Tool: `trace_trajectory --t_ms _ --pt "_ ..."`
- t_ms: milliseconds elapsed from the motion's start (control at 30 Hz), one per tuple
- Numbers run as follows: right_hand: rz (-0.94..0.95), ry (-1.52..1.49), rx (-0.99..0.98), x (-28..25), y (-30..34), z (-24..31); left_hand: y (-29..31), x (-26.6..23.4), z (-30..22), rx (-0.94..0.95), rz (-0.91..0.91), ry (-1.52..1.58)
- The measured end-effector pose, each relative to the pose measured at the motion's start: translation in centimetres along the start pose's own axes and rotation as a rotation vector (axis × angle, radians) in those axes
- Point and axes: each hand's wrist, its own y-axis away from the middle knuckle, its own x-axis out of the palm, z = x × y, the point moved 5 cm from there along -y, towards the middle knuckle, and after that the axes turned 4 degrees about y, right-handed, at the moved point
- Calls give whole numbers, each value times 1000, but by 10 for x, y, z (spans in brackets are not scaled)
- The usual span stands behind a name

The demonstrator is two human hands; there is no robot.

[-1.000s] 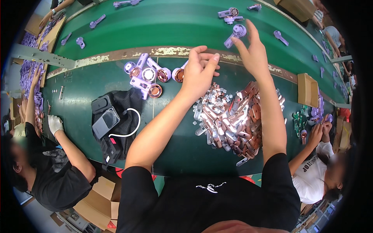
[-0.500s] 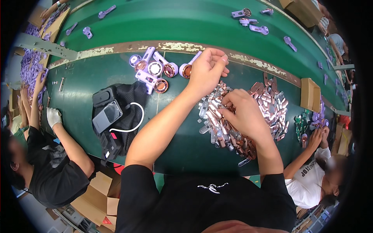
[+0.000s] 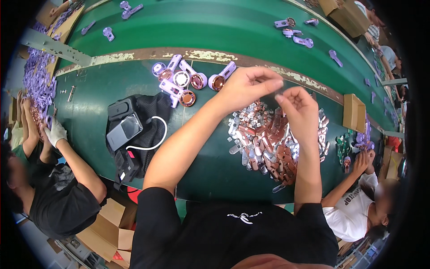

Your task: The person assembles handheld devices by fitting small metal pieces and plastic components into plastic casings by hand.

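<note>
Heap of small copper and silver metal pieces (image 3: 273,143) lying mid green worktop (image 3: 215,161), open room nearer, left hand (image 3: 248,85) and right hand (image 3: 298,107) hovering above, fingertips pinching something tiny, too small to identify

parts pile (image 3: 273,143) on counter (image 3: 210,166), right | fans (image 3: 188,80) behind, centre; bag (image 3: 143,125) left | box (image 3: 354,112) far right

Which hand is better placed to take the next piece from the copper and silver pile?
Probably the right hand: it hovers directly above the pile of copper and silver parts. The left hand sits beyond the pile's far edge, closer to the purple fan parts.
</note>
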Motion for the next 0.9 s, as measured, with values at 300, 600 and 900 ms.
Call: trace_trajectory --t_ms 300,600,900 --pt "138 492 -195 31 -25 1 -1 -29 7 59 -322 76" --pt "252 829 -633 53 -18 17 0 -28 14 104 -340 -92" --pt "77 442 -364 31 -31 8 3 -25 21 109 -281 3"
